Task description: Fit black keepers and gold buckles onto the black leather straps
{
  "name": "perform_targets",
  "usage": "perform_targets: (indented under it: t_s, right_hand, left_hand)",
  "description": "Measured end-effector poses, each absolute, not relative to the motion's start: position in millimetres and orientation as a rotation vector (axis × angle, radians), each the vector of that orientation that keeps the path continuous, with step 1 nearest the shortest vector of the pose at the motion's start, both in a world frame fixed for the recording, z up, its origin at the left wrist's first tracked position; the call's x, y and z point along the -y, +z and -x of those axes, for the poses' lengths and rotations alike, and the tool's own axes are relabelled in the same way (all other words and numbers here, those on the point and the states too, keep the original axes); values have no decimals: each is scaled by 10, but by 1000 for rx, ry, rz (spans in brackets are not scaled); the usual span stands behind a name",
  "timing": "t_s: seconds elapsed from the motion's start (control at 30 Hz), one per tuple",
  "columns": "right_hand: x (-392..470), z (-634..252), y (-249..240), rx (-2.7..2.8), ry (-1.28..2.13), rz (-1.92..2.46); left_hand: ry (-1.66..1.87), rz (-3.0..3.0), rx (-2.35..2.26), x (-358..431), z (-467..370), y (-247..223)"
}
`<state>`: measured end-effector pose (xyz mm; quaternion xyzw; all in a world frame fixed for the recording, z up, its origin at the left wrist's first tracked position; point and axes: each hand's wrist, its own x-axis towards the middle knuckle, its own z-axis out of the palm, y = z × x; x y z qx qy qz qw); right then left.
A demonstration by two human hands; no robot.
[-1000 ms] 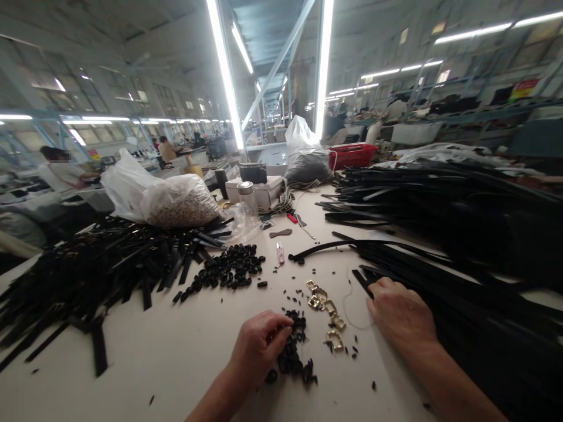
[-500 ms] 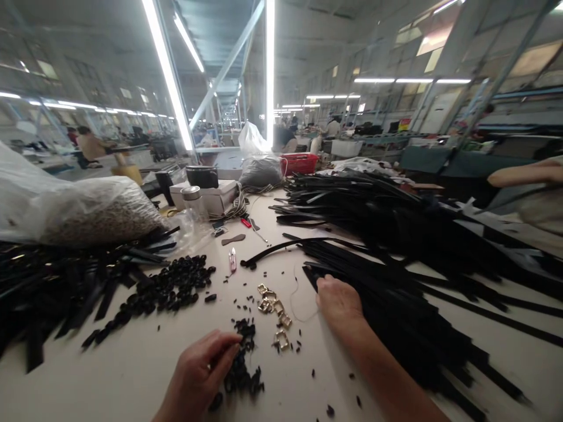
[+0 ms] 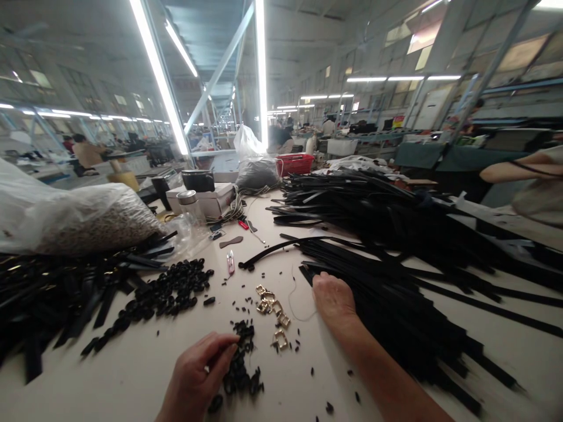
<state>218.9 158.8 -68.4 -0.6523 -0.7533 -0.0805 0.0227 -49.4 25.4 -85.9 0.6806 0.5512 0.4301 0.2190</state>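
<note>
In the lit hall (image 3: 316, 41), the counter (image 3: 109, 375) was strewn with black straps (image 3: 387, 293); left grip (image 3: 200, 366) was narrowed, right grip (image 3: 335, 300) indeterminable.

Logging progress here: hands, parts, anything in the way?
Left hand at small black pieces, grip unclear. Right hand on black straps, grip hidden. Gold buckles lie between, seemingly blocking neither.

Readable text: nothing I can make out, honestly, no word, number or brand
Red-and-yellow sign (image 3: 398, 121): way back, right of the red basket (image 3: 295, 164), too small and blurry to read
Pale panel (image 3: 432, 111): farther right of that basket, has a tiny dark mark (image 3: 431, 105), can't tell if it's lettering
</note>
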Motion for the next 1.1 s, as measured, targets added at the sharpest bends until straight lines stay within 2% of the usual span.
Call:
perform_targets:
  t_s: [0.33,0.5,0.57,0.7,0.8,0.93,1.1]
  right_hand:
    - [-1623,-2221,-663,2277,-237,1970]
    - [-1552,-2211,-529,2315,-218,1731]
    - [-1466,-2148,-477,2346,-45,1470]
    - [-1235,-1958,-468,2237,676,899]
    - [-1103,-1832,-508,2218,1038,787]
    - [-1039,-1758,-511,2241,1232,767]
    - [-976,-1735,-433,2205,1314,821]
  left_hand:
    - [1195,-1856,-1529,-250,506,-834]
    - [1220,-1774,-1530,-265,484,-832]
    - [1271,-1626,-1532,-258,456,-827]
    - [1373,-1220,-1448,-229,399,-760]
    - [1343,-1090,-1338,-214,386,-686]
    - [1309,-1003,-1257,-203,393,-639]
    - [1273,-879,-1232,-200,384,-662]
